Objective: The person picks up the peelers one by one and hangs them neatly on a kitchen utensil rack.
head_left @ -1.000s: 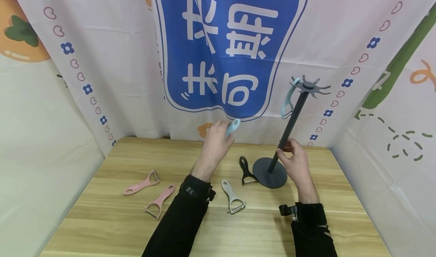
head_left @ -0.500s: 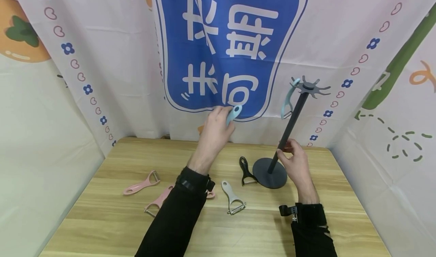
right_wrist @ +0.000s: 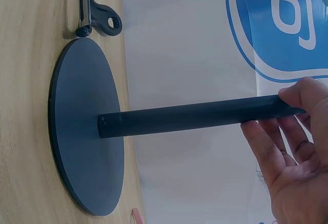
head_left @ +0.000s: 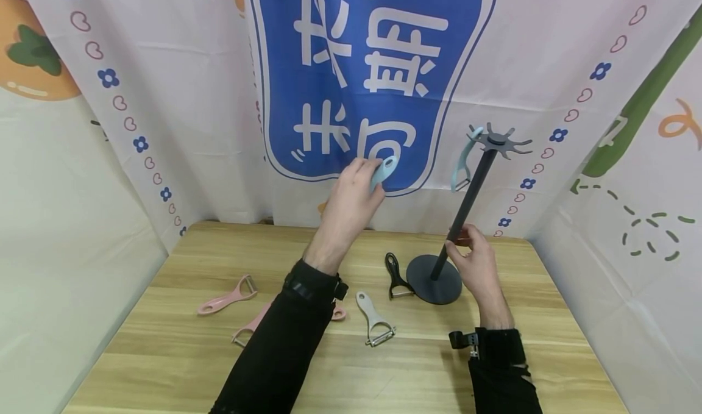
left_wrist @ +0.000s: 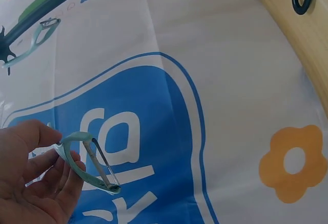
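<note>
My left hand is raised above the table's back edge and pinches a light blue peeler, whose handle end with its hole points up. In the left wrist view, the peeler's blade sticks out beyond the fingers. My right hand grips the post of a dark grey stand, thumb on one side and fingers on the other. Another light blue peeler hangs from a left-hand prong of the stand's hook ring. The round base rests on the table.
Beside the base lies a black peeler, touching or nearly touching it. A grey peeler lies nearer the front. Pink peelers are on the left, some partly behind the left sleeve. A printed curtain hangs behind the table.
My left hand has risen with the light blue peeler and shifted slightly right, towards the stand. The right hand and stand stay in place. The left sleeve covers more of one pink peeler.
</note>
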`<act>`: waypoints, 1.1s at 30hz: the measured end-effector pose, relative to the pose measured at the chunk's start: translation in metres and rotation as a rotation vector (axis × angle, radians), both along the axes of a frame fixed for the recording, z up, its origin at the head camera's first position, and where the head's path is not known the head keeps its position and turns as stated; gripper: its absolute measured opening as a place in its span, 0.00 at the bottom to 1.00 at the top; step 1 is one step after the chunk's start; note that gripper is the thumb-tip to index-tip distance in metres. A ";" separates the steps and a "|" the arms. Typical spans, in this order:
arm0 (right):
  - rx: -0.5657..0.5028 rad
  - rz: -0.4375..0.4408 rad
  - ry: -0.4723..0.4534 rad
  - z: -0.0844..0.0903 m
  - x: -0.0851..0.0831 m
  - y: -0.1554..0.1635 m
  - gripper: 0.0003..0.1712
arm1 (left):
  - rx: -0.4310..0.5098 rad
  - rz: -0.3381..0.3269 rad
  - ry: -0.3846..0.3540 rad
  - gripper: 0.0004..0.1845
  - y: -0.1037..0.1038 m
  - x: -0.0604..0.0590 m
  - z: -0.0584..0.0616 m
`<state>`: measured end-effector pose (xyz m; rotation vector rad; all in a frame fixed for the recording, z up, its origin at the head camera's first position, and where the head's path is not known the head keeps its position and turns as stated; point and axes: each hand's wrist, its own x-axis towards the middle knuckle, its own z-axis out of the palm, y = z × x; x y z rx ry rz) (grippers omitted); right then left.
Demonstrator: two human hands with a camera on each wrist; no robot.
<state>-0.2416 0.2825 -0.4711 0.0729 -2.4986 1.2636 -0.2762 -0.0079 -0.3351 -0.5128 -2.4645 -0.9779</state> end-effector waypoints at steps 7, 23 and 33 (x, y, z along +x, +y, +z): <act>-0.002 0.004 -0.001 -0.001 0.000 0.001 0.20 | -0.019 -0.022 0.009 0.28 0.006 0.003 0.013; -0.004 0.005 -0.012 0.000 -0.001 0.001 0.20 | -0.051 -0.072 0.077 0.27 0.020 0.009 0.036; -0.008 0.009 -0.012 -0.001 -0.001 0.002 0.20 | -0.065 -0.089 0.110 0.27 0.031 0.015 0.046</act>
